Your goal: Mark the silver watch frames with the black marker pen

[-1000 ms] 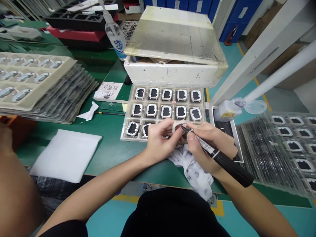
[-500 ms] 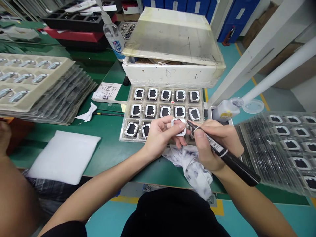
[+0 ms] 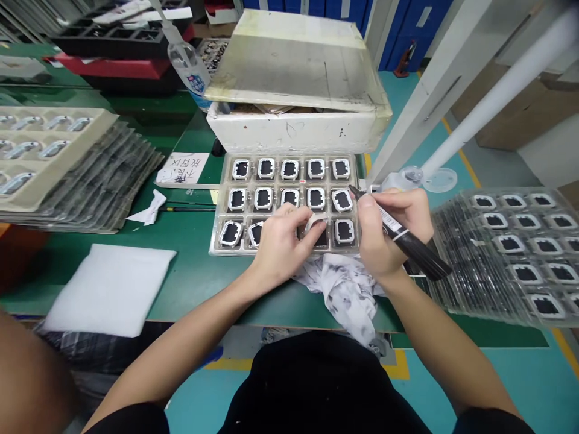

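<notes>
Nearest the body, a crumpled white cloth [image 3: 341, 286] trails off the table [image 3: 199, 286] in front of the clear tray [image 3: 214, 234], and just beyond it we've got both hands at work. The left hand [image 3: 278, 241] has its grip closed, thumb against fingers, pinching a white frame [image 3: 315, 219] over the tray's front row, around the fourth pocket from the left. The frame lies right at those fingertips, on the side facing the right hand [image 3: 391, 226]; it's tipped up and partly covered, so its long axis is hard to call. The left is clearly the nearer hand. And the right? Its grip is closed around a black marker [image 3: 409, 244] at the tray's right edge, the shaft slanting from near right to far left, tip beside the last frame of the middle row, apart from the held one. The left fingers hide part of the front row, while a seated frame [image 3: 344, 231] fills the pocket to the right. Left of the tray lies a white foam sheet [image 3: 108, 289]; to its right, a stack of filled trays [image 3: 456, 256]. Farther out, the big foam box [image 3: 294, 129] walls off the tray's far side, with a pump bottle [image 3: 192, 75] beyond its far left corner.
</notes>
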